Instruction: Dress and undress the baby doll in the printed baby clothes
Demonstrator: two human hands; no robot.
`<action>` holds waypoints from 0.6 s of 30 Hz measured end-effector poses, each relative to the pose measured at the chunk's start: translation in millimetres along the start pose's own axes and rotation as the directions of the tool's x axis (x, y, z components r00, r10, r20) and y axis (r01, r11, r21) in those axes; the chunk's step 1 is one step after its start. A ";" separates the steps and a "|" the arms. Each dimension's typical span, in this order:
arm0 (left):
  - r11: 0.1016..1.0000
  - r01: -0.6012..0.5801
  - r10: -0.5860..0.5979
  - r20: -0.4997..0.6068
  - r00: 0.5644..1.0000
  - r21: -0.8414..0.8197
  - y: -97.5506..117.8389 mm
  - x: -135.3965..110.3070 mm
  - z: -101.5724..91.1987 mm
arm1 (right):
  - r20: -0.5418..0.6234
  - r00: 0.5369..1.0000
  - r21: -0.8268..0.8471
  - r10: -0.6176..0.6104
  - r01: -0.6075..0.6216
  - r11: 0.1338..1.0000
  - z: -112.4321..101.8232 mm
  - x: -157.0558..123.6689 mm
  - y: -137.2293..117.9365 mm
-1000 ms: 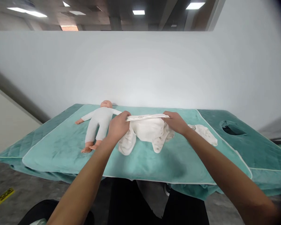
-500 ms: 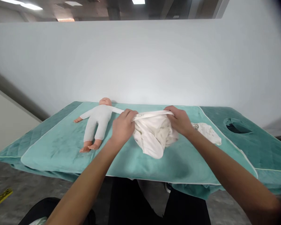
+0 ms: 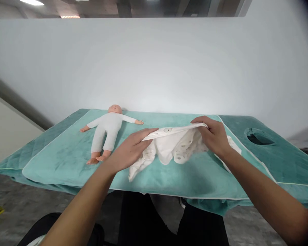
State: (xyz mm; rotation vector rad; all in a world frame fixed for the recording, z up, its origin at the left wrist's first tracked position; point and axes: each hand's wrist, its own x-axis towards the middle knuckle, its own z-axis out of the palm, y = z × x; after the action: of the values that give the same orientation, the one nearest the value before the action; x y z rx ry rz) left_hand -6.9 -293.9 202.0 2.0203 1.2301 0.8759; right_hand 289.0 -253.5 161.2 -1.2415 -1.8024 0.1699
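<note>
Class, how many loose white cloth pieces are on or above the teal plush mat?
2. One white printed cloth garment stretches between the left hand and right hand; one white cloth piece lies on the mat, partly hidden by the right forearm. Folds may hide more.

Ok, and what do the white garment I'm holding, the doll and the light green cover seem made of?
White garment: probably soft cotton, matte, as it hangs in loose folds. Doll: head and feet look like smooth vinyl or rubber, given their moulded shape; the body seems matte white fabric. Light green cover: likely velvety plush, given its darker brushed patches.
</note>
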 end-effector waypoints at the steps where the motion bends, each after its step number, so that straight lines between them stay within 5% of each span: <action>1: 0.999 0.014 -0.015 -0.006 1.000 -0.036 -2.2 -1.2 -2.1 | 0.041 0.999 -0.025 -0.014 0.015 1.000 -2.9 -1.5 -0.3; 7: 0.998 0.040 -0.028 -0.232 0.972 0.047 -35.2 4.3 3.8 | 0.095 0.995 -0.145 -0.021 0.034 0.989 -20.0 -11.6 7.4; 12: 0.952 0.141 -0.047 -0.327 0.944 0.271 -66.7 7.5 6.6 | 0.237 0.963 -0.261 0.129 -0.064 0.963 -28.5 -21.8 31.5; 14: 0.875 0.255 -0.113 -0.338 0.934 0.412 -78.3 5.4 6.5 | 0.294 0.935 -0.314 0.200 -0.103 0.944 -29.9 -26.0 42.8; 18: 0.558 0.396 -0.207 -0.340 0.917 0.729 -98.9 3.1 10.5 | 0.376 0.874 -0.410 0.307 -0.139 0.901 -27.2 -30.2 57.4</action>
State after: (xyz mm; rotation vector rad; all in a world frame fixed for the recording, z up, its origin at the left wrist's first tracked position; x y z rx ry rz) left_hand -47.8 -254.9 120.0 2.2411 2.3389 0.3817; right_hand 349.9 -259.6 126.6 -1.8052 -2.1301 0.2631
